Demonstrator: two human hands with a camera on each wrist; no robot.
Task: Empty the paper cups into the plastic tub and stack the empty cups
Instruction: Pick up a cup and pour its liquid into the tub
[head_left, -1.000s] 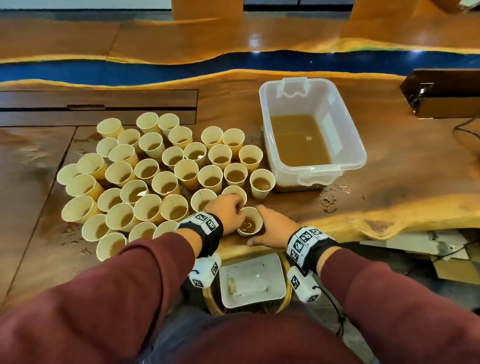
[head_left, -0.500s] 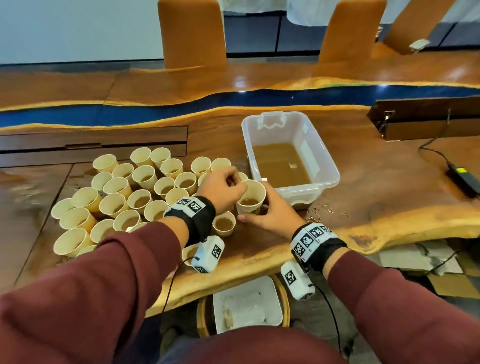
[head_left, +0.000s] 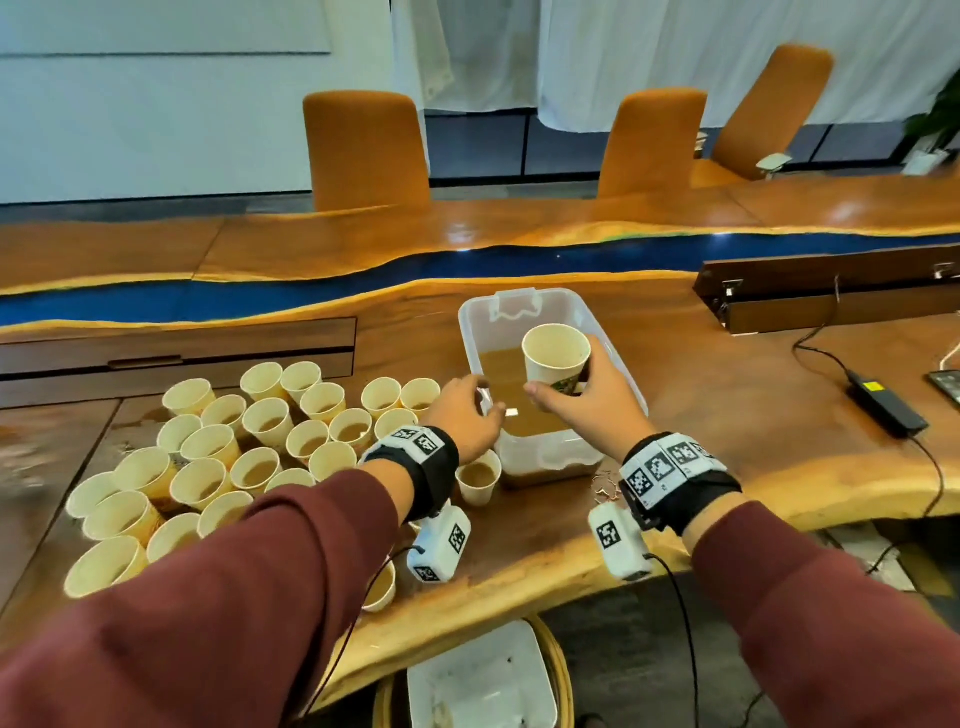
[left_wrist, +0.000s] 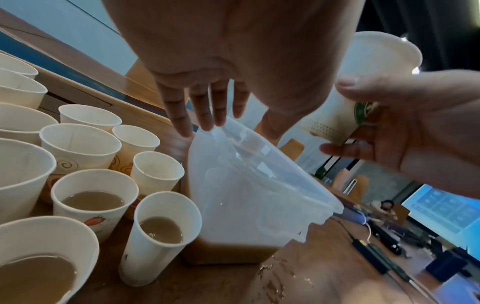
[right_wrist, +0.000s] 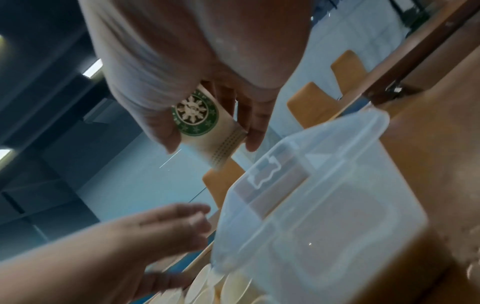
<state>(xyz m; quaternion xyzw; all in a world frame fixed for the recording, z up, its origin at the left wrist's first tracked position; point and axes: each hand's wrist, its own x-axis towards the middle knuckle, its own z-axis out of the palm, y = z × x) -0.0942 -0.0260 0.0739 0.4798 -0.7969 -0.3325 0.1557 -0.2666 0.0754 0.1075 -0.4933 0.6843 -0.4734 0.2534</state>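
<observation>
Wooden counter (head_left: 701, 415): my right hand (head_left: 587, 405) holds a paper cup (head_left: 556, 353) upright over the plastic tub (head_left: 618, 353); left hand (head_left: 462, 410) spread, empty. Next, I judge: tip it.

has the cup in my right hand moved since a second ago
Yes. The cup, gripped by the right hand, has gone from the table's near edge, beside the other cups, up and away to hang over the plastic tub.

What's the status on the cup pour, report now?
Right hand grips paper cup, upright over plastic tub, not yet tipped. Left hand open at tub's near-left rim, holding nothing. Full cups crowd left; nothing blocks the pour.
</observation>
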